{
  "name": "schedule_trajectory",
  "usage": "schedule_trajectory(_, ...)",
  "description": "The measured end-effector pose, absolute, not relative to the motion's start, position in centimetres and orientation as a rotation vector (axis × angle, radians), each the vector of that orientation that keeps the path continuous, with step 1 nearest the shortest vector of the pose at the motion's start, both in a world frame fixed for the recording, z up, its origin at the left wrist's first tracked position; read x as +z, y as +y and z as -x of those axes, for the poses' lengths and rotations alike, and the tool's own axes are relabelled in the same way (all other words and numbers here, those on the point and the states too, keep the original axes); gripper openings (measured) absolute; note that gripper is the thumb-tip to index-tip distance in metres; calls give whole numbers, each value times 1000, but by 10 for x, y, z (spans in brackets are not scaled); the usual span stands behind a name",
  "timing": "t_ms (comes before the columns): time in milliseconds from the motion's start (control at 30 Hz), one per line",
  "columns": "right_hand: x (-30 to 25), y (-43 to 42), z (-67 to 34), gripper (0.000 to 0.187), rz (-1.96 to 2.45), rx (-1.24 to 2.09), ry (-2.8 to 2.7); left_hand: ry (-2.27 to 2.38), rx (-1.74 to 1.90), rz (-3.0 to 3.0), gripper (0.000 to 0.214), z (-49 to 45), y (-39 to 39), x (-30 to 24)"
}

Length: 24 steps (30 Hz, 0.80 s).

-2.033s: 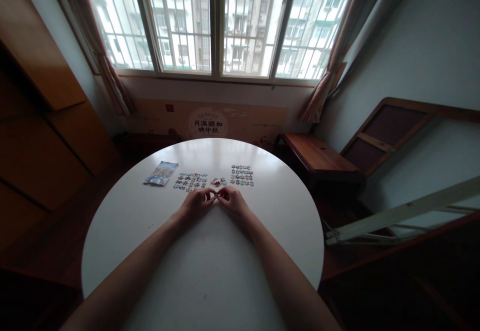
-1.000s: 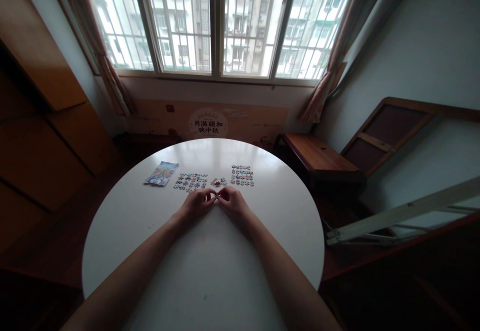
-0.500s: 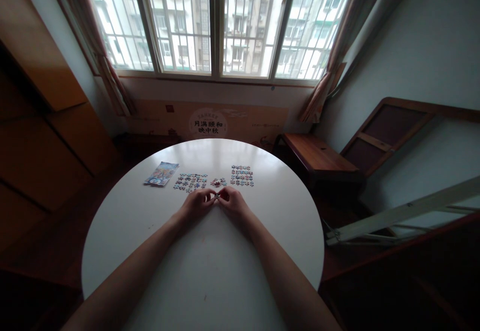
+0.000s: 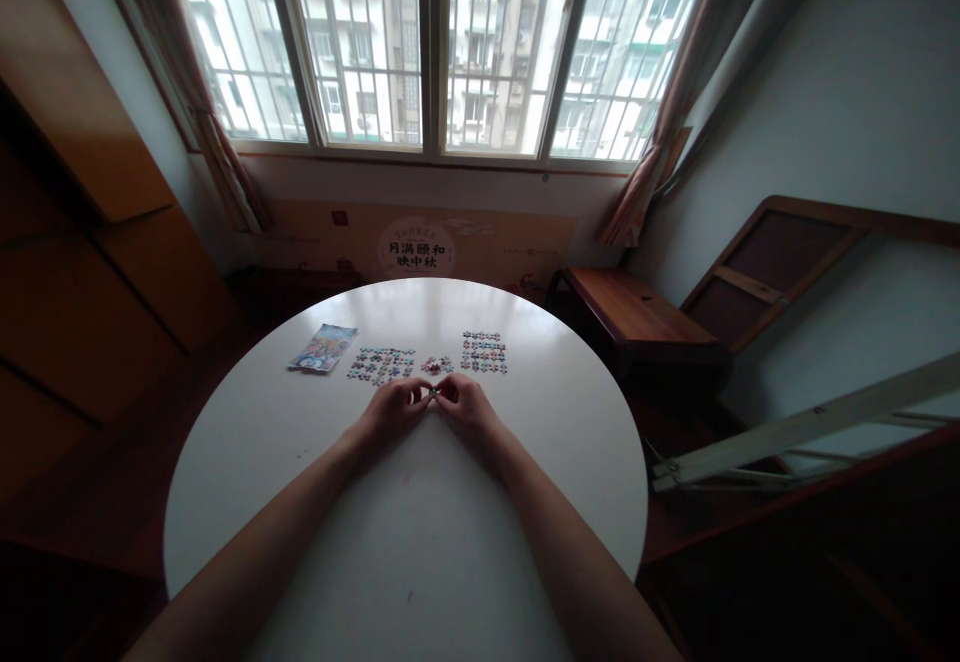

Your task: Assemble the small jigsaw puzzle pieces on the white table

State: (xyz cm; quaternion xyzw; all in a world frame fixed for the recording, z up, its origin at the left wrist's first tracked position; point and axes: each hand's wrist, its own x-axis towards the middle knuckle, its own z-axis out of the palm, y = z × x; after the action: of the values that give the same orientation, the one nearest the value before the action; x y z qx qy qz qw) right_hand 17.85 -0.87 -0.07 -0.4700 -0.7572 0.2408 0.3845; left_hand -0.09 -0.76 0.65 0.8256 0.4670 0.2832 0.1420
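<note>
My left hand (image 4: 394, 406) and my right hand (image 4: 463, 402) meet over the middle of the white round table (image 4: 420, 542). Both are closed, their fingertips pinching small dark puzzle pieces (image 4: 434, 392) between them. How many pieces are held is too small to tell. Just beyond the fingers lies a little heap of jigsaw pieces (image 4: 436, 366). Rows of loose pieces (image 4: 384, 364) are spread to the left, partly behind my left hand. More rows of pieces (image 4: 484, 352) lie to the right, past my right hand.
A colourful printed picture sheet or packet (image 4: 324, 348) lies at the table's far left. A wooden bench (image 4: 637, 307) stands beyond the right edge, near a leaning framed panel (image 4: 765, 262). Barred windows (image 4: 435, 52) fill the far wall; wooden cabinets (image 4: 97, 292) stand left.
Both hands stay in the same place, still pinching the small pieces. The pieces between the fingertips look very slightly turned; the rows and heap have not moved.
</note>
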Motion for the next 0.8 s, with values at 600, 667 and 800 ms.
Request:
schedule_trajectory(600, -2, -7, -179, 6, 1197, 609, -1937, 1371, 827, -2383, 22, 0, -9, 8)
schedule_trajectory(667, -2, -7, -179, 5, 1187, 611, -1937, 1366, 826, -2382, 22, 0, -9, 9)
schedule_trajectory(800, -1, -8, -178, 5, 1187, 613, -1937, 1351, 818, -2377, 23, 0, -10, 10)
